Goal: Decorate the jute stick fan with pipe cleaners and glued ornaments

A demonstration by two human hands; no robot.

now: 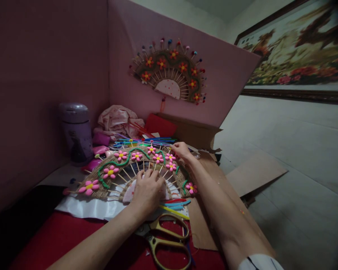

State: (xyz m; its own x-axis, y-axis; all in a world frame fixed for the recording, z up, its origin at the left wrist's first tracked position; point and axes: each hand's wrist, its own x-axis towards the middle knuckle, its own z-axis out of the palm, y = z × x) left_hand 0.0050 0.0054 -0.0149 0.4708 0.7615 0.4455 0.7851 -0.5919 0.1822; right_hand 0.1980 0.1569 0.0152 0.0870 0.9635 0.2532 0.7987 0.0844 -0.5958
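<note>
A fan-shaped craft (137,155) of twine and thin sticks, with pink flowers and a wavy green strip, lies in front of me. My left hand (148,187) rests on its pale half-round centre, fingers curled over the upper edge. At the fan's upper right rim, my right hand (182,150) pinches with thumb and index finger near a stick end; what is between the fingertips is too small to make out. Gold-handled scissors (169,245) lie just below the fan, on the red cloth (101,240).
A purple bottle (76,135) stands at the left. Behind the fan are coloured sticks (146,142), pink cloth (118,119) and red paper (160,125). A finished fan (171,71) hangs on the pink board (214,82). Cardboard (202,225) lies at the right.
</note>
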